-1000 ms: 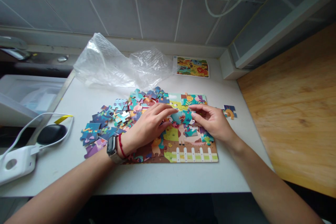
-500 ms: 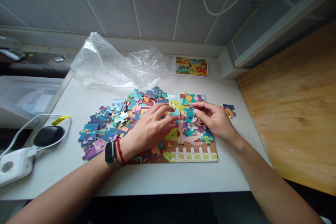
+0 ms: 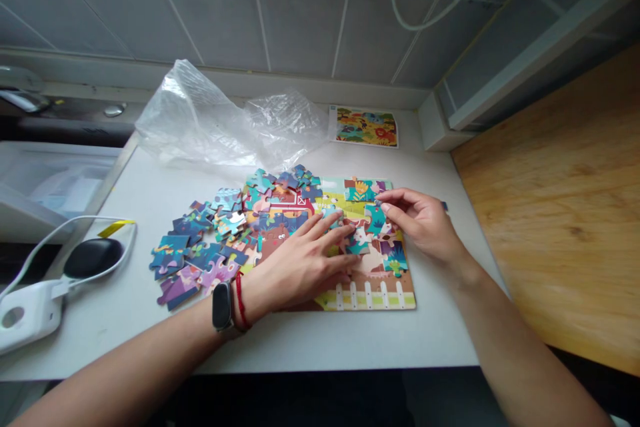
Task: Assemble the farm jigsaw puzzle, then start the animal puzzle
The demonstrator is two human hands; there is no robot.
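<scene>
A farm-picture jigsaw puzzle (image 3: 375, 300), with a white fence along its lower edge, lies on the table. My left hand (image 3: 303, 257) rests over its middle, palm down and fingers spread, hiding part of the picture. A light blue piece sits by its fingertips. At the puzzle's right side, my right hand (image 3: 425, 223) pinches a teal puzzle piece (image 3: 374, 215) by its edge between thumb and forefinger. Several loose pieces, among them a teal and purple piece (image 3: 395, 257), lie on the puzzle's right half. A heap of loose pieces (image 3: 197, 220) covers its left side and the table beside it.
A crumpled clear plastic bag (image 3: 215, 123) lies behind the heap. A small animal picture card (image 3: 367, 127) is near the wall. On the left are a white power adapter (image 3: 33, 317), a cable and a black oval object (image 3: 93, 258). A wooden panel (image 3: 560, 213) borders the right.
My right hand has shifted slightly right with the teal piece, covering most of the piece at the far right. My left hand has moved right and nearer, its fingers flatter, uncovering a brown animal.
</scene>
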